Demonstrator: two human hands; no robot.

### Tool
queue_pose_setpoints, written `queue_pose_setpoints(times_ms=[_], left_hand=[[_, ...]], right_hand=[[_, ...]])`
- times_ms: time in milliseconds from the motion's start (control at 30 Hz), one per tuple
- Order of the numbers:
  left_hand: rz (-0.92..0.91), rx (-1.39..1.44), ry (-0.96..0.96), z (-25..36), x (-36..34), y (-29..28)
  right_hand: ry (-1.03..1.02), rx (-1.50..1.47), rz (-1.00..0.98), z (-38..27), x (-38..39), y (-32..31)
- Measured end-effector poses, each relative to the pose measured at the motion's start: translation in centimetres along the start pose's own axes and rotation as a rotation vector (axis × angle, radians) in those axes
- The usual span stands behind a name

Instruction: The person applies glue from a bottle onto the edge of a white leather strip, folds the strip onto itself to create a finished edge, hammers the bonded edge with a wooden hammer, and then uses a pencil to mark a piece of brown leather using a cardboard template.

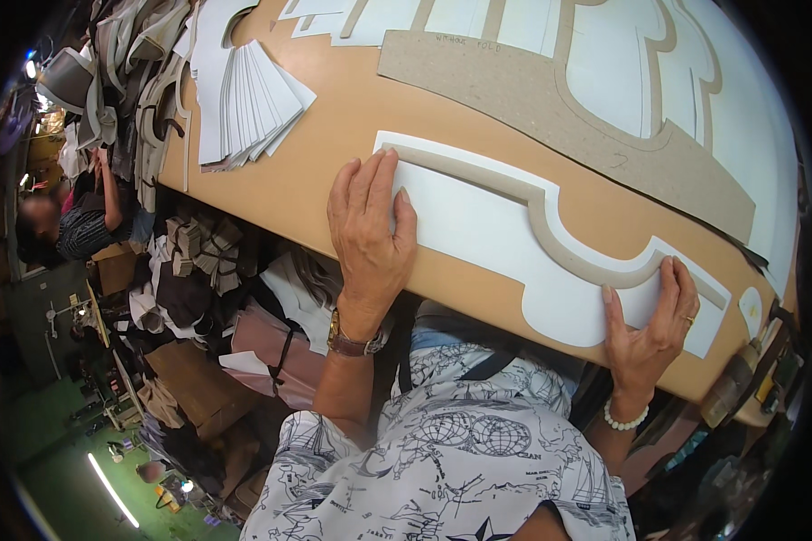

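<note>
A narrow grey-brown cardboard strip (pixel 543 224), stepped and curved, lies on a white sheet of paper or card (pixel 478 224) near the table's front edge. The sheet's outline follows a similar curve, and a white margin shows beyond the strip. At the strip's left end, the fingertips of my left hand (pixel 368 225) rest flat, thumb apart on the sheet. My right hand (pixel 651 326) presses the strip's right part, fingertips on it and thumb spread to the left at its lower edge. Neither hand lifts anything.
Beyond the sheet lies a large grey-brown cardboard pattern (pixel 550 104) over white sheets. A fanned stack of white pieces (pixel 253 108) sits at the far left of the tan table (pixel 316 180). Left of the table are hanging patterns (pixel 158 63), bundled pieces (pixel 275 347) and another person (pixel 86 216).
</note>
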State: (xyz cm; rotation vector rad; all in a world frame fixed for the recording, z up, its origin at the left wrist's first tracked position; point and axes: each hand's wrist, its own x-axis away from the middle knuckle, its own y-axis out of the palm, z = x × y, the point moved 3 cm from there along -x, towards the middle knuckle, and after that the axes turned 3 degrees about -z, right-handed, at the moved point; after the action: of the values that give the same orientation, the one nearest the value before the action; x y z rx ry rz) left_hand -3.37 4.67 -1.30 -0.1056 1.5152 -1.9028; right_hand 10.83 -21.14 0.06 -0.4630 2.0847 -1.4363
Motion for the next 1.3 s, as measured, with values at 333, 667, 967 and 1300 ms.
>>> queue_pose_setpoints(times_ms=[333, 667, 967, 1300], left_hand=[[-0.032, -0.028, 0.007, 0.0, 0.0, 0.1], [-0.12, 0.011, 0.096, 0.4, -1.2, 0.2], [-0.193, -0.214, 0.357, 2.2, -2.2, -0.5], [-0.226, -0.285, 0.433, 4.2, -1.7, 0.2]], right_hand=[[0.002, -0.012, 0.0, -0.1, -0.1, -0.1], [0.02, -0.028, 0.014, -0.1, -0.1, -0.1], [0.013, -0.023, 0.04, 0.0, -0.2, -0.1], [-0.01, -0.03, 0.054, 0.1, -0.2, -0.1]])
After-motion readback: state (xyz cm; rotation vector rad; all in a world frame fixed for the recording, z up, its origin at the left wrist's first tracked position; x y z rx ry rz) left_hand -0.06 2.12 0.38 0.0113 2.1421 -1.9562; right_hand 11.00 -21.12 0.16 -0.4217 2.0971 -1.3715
